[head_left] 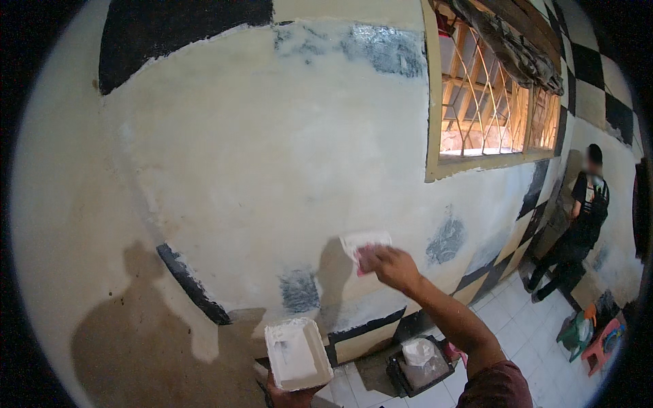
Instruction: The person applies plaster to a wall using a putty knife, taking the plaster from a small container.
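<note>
Wall (pixel 258 149) mostly matt, rough in spots; tray (pixel 299 360) plastic-lkg, crusty-edged w/ smears; flr tiles (pixel 520 334) smooth, semi-gloss.

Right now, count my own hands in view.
2: the right hand by the wall, holding a scraper; the left hand, partly hidden, under the white tub.

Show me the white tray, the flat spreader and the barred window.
White tray (pixel 321 350): head view, on its right side wall.
Flat spreader (pixel 362 240): head view, on its whitish blade.
Barred window (pixel 484 102): head view, mid-grille.
</note>
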A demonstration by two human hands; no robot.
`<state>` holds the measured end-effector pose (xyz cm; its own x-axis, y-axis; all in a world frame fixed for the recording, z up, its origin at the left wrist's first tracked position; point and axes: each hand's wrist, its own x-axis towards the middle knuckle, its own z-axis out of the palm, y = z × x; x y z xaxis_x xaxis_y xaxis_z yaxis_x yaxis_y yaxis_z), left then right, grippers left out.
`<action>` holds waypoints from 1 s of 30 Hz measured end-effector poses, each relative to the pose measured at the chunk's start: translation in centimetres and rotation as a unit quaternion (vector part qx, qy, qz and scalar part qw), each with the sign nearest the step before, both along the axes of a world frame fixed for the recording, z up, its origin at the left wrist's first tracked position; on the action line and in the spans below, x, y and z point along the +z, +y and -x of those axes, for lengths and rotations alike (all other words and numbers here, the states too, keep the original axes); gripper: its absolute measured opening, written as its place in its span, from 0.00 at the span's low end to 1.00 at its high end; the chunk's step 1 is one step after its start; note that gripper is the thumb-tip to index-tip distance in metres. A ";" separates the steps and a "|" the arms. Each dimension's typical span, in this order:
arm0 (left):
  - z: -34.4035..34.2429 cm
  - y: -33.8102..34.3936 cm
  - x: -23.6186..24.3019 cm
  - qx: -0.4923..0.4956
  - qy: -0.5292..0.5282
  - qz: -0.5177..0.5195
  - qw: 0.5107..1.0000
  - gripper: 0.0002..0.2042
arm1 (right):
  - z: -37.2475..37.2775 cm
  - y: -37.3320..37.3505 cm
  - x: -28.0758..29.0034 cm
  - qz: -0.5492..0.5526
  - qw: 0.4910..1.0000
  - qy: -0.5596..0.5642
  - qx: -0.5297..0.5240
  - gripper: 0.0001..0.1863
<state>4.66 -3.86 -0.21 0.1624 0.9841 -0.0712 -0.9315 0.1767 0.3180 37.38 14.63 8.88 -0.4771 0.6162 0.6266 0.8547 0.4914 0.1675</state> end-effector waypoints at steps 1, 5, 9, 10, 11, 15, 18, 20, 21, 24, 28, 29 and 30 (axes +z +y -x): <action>0.2 -0.1 0.1 0.000 0.002 0.002 1.000 0.32 | 0.8 0.9 2.2 -0.046 0.999 0.028 0.004 0.27; 0.4 -0.1 0.2 -0.011 0.002 0.002 1.000 0.32 | 3.1 3.8 11.7 -0.175 0.982 0.071 0.026 0.21; -0.4 0.1 0.2 -0.047 -0.024 0.002 0.999 0.32 | 1.5 7.2 6.1 0.027 0.992 0.096 0.072 0.19; -0.1 0.1 0.2 -0.044 -0.024 0.003 0.999 0.32 | 1.6 7.5 1.9 0.081 0.988 0.110 0.066 0.19; 0.1 0.0 0.1 -0.046 -0.036 0.007 0.998 0.32 | 1.5 5.9 -1.4 -0.119 0.991 -0.011 0.058 0.21; 0.5 0.4 0.0 -0.069 -0.115 0.024 0.991 0.32 | 2.2 0.4 -0.2 0.131 0.989 0.017 -0.068 0.25; 0.2 0.5 0.4 -0.110 -0.200 0.037 0.973 0.32 | 1.7 2.1 11.8 -0.082 0.994 0.047 -0.055 0.22; 0.1 -0.1 1.4 -0.130 -0.171 0.007 0.977 0.32 | 2.7 3.9 21.7 -0.164 0.976 0.134 -0.054 0.10; -0.7 -0.6 2.6 -0.060 0.174 -0.082 0.979 0.33 | 2.6 4.5 26.6 -0.173 0.978 0.097 -0.068 0.06; -1.4 -0.5 2.7 0.001 0.421 -0.146 0.895 0.34 | 1.0 5.6 34.8 -0.309 0.948 0.020 -0.077 0.11; -0.4 -0.2 -0.2 -0.054 0.106 -0.044 0.992 0.33 | 1.3 8.3 30.0 -0.161 0.977 0.079 -0.115 0.18; 0.2 -0.2 -0.8 -0.061 0.026 -0.015 0.998 0.33 | 1.7 9.6 24.8 -0.091 0.991 0.091 -0.023 0.20; 0.2 0.0 -1.2 -0.062 0.026 -0.009 0.998 0.33 | 1.8 11.4 17.6 -0.098 0.991 0.087 -0.014 0.20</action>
<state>4.46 -3.88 -1.43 0.2794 0.9580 -0.0646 -0.8851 0.2831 0.3693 35.54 26.05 26.52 -0.3351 0.4859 0.8072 0.8923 0.4387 0.1063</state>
